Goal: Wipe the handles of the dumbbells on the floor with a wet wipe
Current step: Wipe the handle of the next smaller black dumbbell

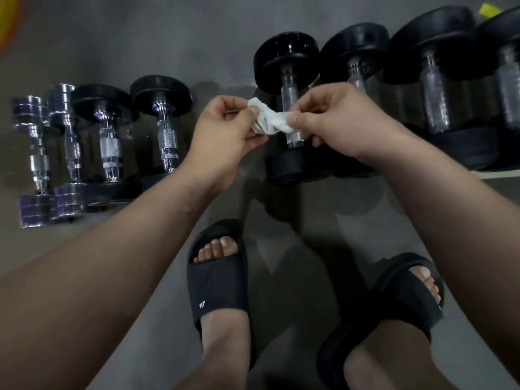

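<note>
Presently we record the following.

Item 1: wet wipe (pixel 268 119), white, bunched into a twisted strip. It is held in the air between both hands, above the grey floor (pixel 157 35). Its long axis runs left to right, across the handles below it.

Item 2: left hand (pixel 225 130), thumb and curled fingers (pixel 233 104) pinching the wipe's left end.

Item 3: right hand (pixel 340 119), thumb and forefinger pinching the wipe's right end, the other fingers curled.

Item 4: 8 dumbbells (pixel 167 136), lying side by side in 1 row on the floor. Every long axis points away from the person, parallel to its neighbours. We count 4 on the left, 2 all chrome and 2 with black plates on chrome handles. After a gap come 4 larger black ones on the right.

Item 5: black dumbbell (pixel 285 56), first of the right group. The wipe hangs in front of its handle (pixel 289 88), and we cannot tell whether the 2 touch.

Item 6: 2 black slides (pixel 219 291) on the person's feet, toes toward the row.
</note>
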### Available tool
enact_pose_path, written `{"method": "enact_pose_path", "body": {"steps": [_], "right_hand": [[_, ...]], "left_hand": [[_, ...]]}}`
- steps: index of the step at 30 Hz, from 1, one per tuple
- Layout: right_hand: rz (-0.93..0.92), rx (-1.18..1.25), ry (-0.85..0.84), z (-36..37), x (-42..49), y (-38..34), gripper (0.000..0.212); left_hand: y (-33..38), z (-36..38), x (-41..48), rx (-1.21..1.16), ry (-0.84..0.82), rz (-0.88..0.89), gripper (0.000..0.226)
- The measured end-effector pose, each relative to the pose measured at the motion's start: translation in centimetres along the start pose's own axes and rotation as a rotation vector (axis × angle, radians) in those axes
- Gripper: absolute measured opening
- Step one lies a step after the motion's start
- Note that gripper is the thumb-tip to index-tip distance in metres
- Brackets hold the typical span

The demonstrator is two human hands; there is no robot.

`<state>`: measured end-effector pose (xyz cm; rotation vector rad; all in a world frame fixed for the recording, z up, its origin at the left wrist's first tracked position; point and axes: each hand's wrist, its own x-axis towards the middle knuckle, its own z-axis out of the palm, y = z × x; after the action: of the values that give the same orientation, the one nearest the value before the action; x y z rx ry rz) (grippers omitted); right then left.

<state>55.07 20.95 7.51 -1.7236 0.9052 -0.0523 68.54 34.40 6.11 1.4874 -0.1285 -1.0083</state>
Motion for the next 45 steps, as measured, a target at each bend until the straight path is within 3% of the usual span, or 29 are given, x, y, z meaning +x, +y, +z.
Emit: {"method": "enact_pose_path", "body": {"steps": [5,9,11,14,17,27,31,35,40,45], "right_hand": [[0.026,-0.332,0.079,-0.7,1.7,0.2,0.010],[0.054,-0.445,0.076,-0.3,3.1,1.0,0.012],[0.061,-0.468,0.077,-0.3,3.6,1.4,0.015],[0.024,-0.505,0.063,-0.8,3.8,1.8,0.012],[0.009,-0.605,0.032,-1.8,2.8,2.1,0.014],[-0.184,-0.891,0.354,1.3,-1.8,4.4,0.031],[-0.259,-1.019,0.424,1.7,-1.8,5.3,0.035],[-0.304,-1.035,0.456,1.3,-1.7,5.7,0.032],[-0.234,-1.003,0.480,1.9,-1.5,5.5,0.032],[-0.235,-1.003,0.477,1.9,-1.3,5.7,0.034]], "left_hand": [[-1.7,0.5,2.3,0.147,0.130,-0.062,0.025],[-2.6,0.6,3.9,0.617,0.185,0.036,0.011],[-2.9,1.2,4.0,0.700,0.142,0.082,0.011],[-3.8,2.8,3.3,0.610,0.007,0.045,0.025],[-4.7,3.3,3.4,0.571,0.024,0.030,0.034],[-4.9,3.8,4.1,0.381,0.065,-0.070,0.025],[-4.9,4.0,3.7,0.436,0.041,-0.053,0.036],[-4.3,4.7,4.8,0.455,0.092,-0.080,0.034],[-2.9,4.9,6.7,0.244,0.156,-0.165,0.034],[-3.5,5.7,5.1,0.380,0.129,-0.114,0.035]]}}
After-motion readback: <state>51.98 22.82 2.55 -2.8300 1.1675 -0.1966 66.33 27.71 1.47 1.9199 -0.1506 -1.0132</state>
